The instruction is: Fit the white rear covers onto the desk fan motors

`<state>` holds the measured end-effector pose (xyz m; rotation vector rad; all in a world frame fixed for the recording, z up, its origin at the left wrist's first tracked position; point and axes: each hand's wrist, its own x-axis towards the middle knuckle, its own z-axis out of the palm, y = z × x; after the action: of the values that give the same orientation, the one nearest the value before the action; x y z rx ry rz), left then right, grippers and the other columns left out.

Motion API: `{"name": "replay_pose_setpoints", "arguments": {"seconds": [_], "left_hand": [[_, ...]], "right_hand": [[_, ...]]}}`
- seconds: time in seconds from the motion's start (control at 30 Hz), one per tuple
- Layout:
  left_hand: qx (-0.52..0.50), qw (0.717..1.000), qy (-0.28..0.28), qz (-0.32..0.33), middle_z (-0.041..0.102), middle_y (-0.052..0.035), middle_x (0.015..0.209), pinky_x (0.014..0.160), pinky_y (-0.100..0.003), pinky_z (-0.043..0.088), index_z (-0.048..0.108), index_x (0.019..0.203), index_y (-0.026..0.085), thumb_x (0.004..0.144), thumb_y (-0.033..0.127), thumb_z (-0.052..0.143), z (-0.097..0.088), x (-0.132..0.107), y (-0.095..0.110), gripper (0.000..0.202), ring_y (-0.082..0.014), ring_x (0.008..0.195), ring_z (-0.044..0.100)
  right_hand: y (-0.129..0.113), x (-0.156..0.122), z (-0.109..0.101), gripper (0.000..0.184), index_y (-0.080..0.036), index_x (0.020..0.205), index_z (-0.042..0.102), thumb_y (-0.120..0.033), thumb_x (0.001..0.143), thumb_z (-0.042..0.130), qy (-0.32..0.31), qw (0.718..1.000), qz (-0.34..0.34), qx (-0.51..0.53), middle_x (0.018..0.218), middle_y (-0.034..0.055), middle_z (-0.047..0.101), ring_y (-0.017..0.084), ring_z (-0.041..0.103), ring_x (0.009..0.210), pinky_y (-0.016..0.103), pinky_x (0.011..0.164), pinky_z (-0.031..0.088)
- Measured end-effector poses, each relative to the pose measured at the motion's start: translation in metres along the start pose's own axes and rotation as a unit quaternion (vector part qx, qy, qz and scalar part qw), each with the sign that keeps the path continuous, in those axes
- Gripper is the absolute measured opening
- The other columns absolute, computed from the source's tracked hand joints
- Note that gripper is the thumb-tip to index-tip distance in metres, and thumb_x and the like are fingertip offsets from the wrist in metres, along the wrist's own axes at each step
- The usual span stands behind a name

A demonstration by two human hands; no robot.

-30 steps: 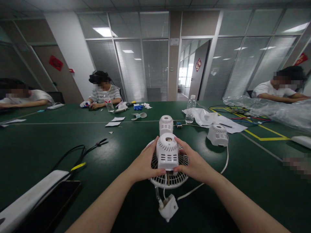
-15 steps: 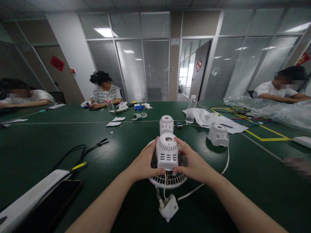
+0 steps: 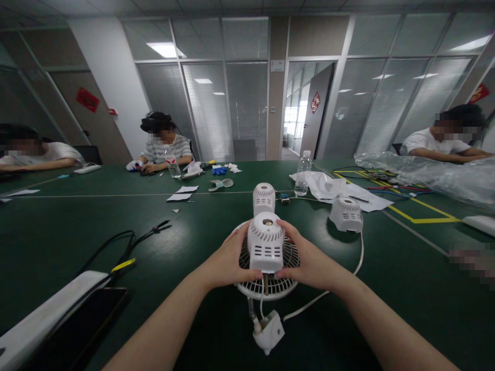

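Both hands are gripping one thing here: a white vented motor housing, which is sitting over a round white fan grille around the middle of the green bench. Can't tell whether those two are actually touching. The left hand is cupping the left side, the right hand the right side, fingers curving in and spreading only as wide as the housing, thumbs pressing near its lower front corners.

Toward the far edge it's getting tight: a second white housing is standing right behind the held one. Toward the near edge, a small white plastic fitting is lying just past the grille's rim. A white cord is running from there behind the right wrist, up to a third white housing that's sitting off to the right, short of some paper.

The left side is offering more elbow room, with a broad stretch of green showing before the black cables. A smartphone is lying toward the near-left corner.
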<state>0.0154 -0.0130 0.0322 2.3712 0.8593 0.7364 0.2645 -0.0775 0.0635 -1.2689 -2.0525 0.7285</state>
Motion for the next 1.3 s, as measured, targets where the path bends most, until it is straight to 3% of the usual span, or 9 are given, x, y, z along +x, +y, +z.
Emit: {"name": "replay_pose_setpoints", "arguments": {"seconds": [0.57,0.9,1.3], "left_hand": [[-0.018,1.0,0.022,-0.012,0.026,-0.0136,0.157,0.116,-0.059,0.023,0.012,0.152,0.025,0.063,0.052,0.08,0.005,0.001,-0.004,0.115,-0.0378,0.142,0.029],[0.029,0.999,0.024,0.007,0.021,-0.0126,0.16,0.116,-0.057,0.024,0.006,0.154,0.025,0.069,0.058,0.074,0.007,0.002,-0.008,0.114,-0.038,0.143,0.027],[0.052,0.999,0.015,-0.003,0.019,-0.0144,0.16,0.114,-0.06,0.024,-0.002,0.154,0.026,0.069,0.059,0.074,0.008,0.002,-0.009,0.118,-0.0399,0.143,0.025]], "right_hand": [[0.012,0.001,0.01,0.105,-0.04,0.152,0.007,-0.021,0.075,0.076,0.025,0.999,-0.023,-0.008,0.157,0.0075,0.03,0.032,0.043,0.136,0.059,0.112,0.034],[0.019,0.002,0.012,0.103,-0.039,0.152,0.003,-0.025,0.078,0.073,0.032,0.998,-0.038,-0.024,0.154,0.0086,0.037,0.033,0.045,0.135,0.061,0.109,0.036],[0.02,0.004,0.01,0.104,-0.041,0.151,0.006,-0.02,0.076,0.075,0.012,0.998,-0.037,0.041,0.159,0.0063,0.026,0.031,0.039,0.139,0.057,0.115,0.031]]}}
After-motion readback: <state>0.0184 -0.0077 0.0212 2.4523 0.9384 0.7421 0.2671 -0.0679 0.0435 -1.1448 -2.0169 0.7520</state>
